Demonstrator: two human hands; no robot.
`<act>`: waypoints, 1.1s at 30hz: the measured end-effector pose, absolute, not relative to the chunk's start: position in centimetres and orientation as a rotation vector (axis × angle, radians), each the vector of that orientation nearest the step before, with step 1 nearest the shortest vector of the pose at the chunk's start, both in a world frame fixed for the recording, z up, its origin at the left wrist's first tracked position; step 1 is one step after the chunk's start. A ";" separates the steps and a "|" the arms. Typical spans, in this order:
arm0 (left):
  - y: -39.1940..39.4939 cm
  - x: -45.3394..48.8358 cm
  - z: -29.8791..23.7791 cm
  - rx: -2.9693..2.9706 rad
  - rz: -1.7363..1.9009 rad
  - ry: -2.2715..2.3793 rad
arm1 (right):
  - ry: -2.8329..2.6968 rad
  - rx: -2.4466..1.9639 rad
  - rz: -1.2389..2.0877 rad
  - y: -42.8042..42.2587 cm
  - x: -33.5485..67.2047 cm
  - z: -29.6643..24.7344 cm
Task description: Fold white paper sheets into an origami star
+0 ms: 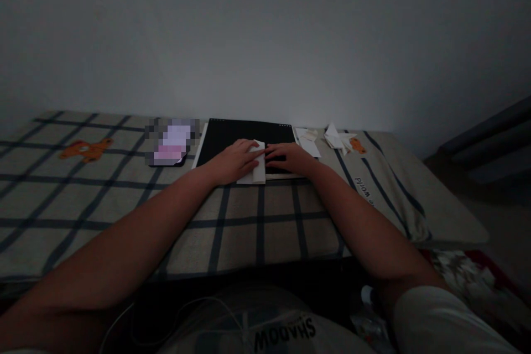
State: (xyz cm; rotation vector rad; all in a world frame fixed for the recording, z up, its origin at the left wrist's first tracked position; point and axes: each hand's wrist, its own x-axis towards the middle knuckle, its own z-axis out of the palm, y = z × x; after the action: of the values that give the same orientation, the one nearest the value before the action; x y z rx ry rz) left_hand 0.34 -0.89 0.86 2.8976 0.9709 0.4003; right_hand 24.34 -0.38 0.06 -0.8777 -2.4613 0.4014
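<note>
A folded piece of white paper (259, 172) lies across the front part of a black sheet or pad (244, 128), its near end over the front edge. My left hand (237, 161) rests on the paper with its fingers stretched out to the right, pressing it flat. From the other side my right hand (292, 157) lies on the black surface, fingers spread, fingertips at the paper's right edge. Whether the right fingertips pinch the paper is hard to see in this dim light.
Left of the pad lies a phone (172, 144) with a lit, blurred screen. To the right are loose paper pieces (309, 144) and a folded white paper shape (335, 138). A checked cloth (240, 221) covers the surface, against a wall (265, 38). A plastic bottle (369, 315) stands below.
</note>
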 end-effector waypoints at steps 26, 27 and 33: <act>-1.0 0.5 0.8 2.903 0.230 1.012 | -2.476 -1.018 0.147 0.7 24.4 -1.5; -1.0 0.5 0.8 2.910 0.222 1.016 | -2.470 -1.021 0.156 0.7 24.4 -1.4; -1.0 0.5 0.8 2.941 0.186 1.023 | -2.462 -1.014 0.231 0.4 24.5 -1.1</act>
State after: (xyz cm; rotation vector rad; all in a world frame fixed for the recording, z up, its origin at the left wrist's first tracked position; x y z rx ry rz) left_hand 0.55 -1.01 0.81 2.9409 1.0230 0.1858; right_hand 24.51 0.45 -1.13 -1.0140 -2.4621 0.2310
